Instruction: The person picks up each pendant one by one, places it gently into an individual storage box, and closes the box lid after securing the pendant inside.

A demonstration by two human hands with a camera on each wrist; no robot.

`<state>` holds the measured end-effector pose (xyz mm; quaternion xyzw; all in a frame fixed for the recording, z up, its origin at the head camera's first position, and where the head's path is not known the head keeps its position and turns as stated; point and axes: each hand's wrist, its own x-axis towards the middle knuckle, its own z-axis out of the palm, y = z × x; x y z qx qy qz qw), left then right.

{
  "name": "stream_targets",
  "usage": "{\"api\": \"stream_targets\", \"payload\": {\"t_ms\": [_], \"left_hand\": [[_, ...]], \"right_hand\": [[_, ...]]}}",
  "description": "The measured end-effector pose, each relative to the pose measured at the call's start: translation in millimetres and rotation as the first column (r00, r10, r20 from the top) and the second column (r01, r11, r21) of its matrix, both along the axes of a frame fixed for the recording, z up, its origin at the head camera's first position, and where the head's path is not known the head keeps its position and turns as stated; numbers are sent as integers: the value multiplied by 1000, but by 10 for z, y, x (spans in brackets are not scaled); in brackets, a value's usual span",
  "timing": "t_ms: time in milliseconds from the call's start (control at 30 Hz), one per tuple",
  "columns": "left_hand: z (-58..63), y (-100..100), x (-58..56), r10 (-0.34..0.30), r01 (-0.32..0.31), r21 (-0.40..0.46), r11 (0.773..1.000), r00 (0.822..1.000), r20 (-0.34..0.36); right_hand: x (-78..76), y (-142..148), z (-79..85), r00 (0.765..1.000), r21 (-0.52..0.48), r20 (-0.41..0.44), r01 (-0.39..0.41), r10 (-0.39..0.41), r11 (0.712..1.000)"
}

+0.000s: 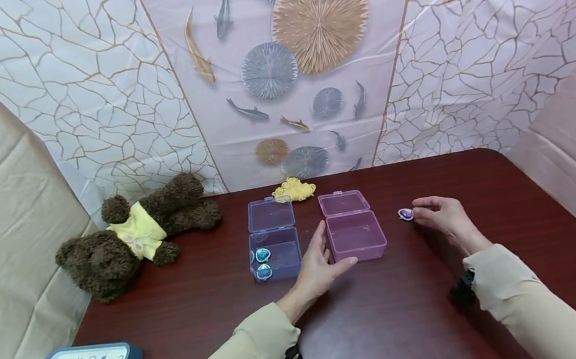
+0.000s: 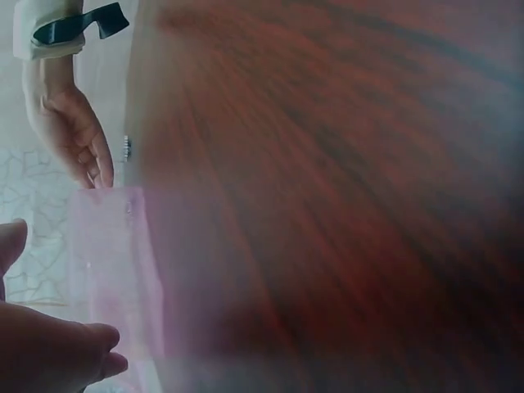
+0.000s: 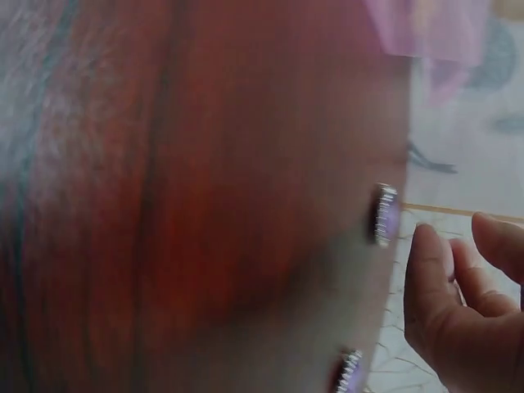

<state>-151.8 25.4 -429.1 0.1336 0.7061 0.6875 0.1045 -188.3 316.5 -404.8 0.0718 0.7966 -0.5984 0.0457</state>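
Hovering beside rounded, bead-rimmed purple gem (image 1: 406, 214): right grip (image 1: 446, 218).

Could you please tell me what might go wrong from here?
The right hand is close beside a purple gem and might knock it away. A second purple gem, in the right wrist view, could get brushed too. The left hand, beside the open pink box, might bump it.

Narrow gap between pink box (image 1: 363, 254), purple gem (image 1: 406, 214).
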Motion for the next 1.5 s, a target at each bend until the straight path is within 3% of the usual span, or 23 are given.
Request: {"api": "stream_targets", "payload": {"t_ms": [200,433,700,1000,1100,1167,1233,1333,1500], "left_hand": [[-70,125,-64,45,-45,9,999,999,5],[-125,158,-92,97,-97,-13,995,994,43],[-125,185,-119,107,-109,23,994,992,59],[-143,194,-120,119,-121,36,992,992,53],[-157,190,-117,121,-123,37,992,991,56],[-160,192,-112,120,-122,39,992,991,58],[-162,190,-107,119,-121,40,992,991,60],[-161,191,-104,120,-122,44,992,991,55],[-161,203,-114,118,-120,59,991,992,40]], "right_hand": [[-85,-80,-76,1000,201,28,2,-8,979],[-167,-148,-147,1000,260,-7,5,-3,966],[-224,-139,-169,999,334,-19,39,-35,942],[-215,-187,-178,998,414,-48,-12,35,910],[-214,-232,-186,997,316,-52,-40,60,948],[-200,-271,-171,996,191,-59,-60,72,980],[-184,-324,-130,994,70,-66,-81,86,994],[-163,-434,-22,989,-35,-97,-112,108,993],[-156,-681,154,969,-86,-93,-237,229,968]]}}
